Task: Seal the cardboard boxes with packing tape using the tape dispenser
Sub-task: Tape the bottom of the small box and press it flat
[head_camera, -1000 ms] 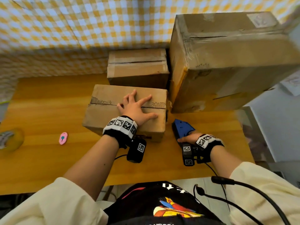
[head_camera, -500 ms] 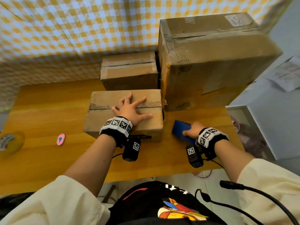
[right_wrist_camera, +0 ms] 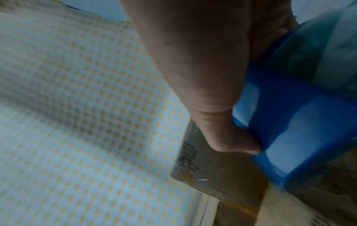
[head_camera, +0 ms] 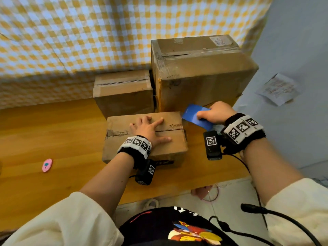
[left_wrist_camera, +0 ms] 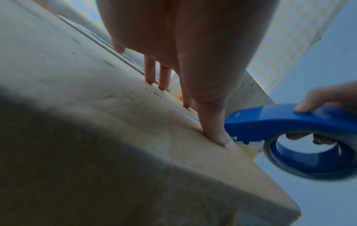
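A small cardboard box (head_camera: 122, 144) sits near the table's front edge, its top seam running left to right. My left hand (head_camera: 149, 129) lies flat on its lid with fingers spread, pressing it down; the left wrist view shows the fingers (left_wrist_camera: 214, 130) on the cardboard (left_wrist_camera: 96, 107). My right hand (head_camera: 215, 112) grips a blue tape dispenser (head_camera: 194, 115), raised just off the box's right end. The dispenser (left_wrist_camera: 280, 122) carries a roll of clear tape (left_wrist_camera: 309, 172). The right wrist view shows my thumb (right_wrist_camera: 218, 131) on the blue body (right_wrist_camera: 301, 130).
Two more cardboard boxes stand behind: a medium one (head_camera: 124, 93) and a large one (head_camera: 200, 71) at the back right. A pink oval object (head_camera: 47, 165) lies on the wooden table (head_camera: 44, 132) at the left. A yellow checked cloth (head_camera: 88, 32) hangs behind.
My right hand has lifted the blue dispenser from the table and carried it up beside the small box's right end. My left hand has stayed flat on the lid.
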